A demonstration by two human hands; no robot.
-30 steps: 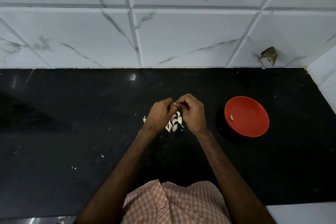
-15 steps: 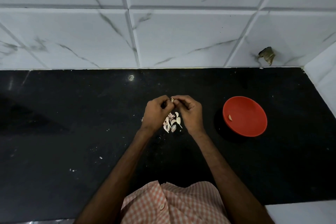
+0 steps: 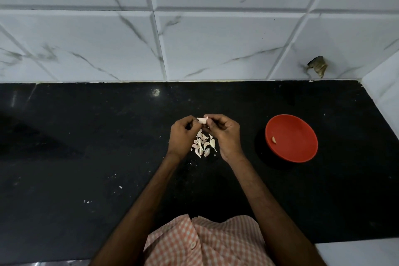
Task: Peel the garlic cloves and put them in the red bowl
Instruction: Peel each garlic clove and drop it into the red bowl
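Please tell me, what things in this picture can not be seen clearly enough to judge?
- Clove between the left hand and right hand, head view: fingers cover most of it, so how much skin remains is unclear.
- Pile on the counter, head view: pieces too small to tell cloves from skins; the hands hide its edges.
- Piece in the red bowl, head view: too small to confirm it is fully peeled.

Person seen from above. Shirt: woven check, orange-pink and white, front placket with one pale round button visible. Both forearms bare from the lower frame edge to the wrists; no sleeve reaches them. Left hand and right hand: no rings, watch or bands visible.
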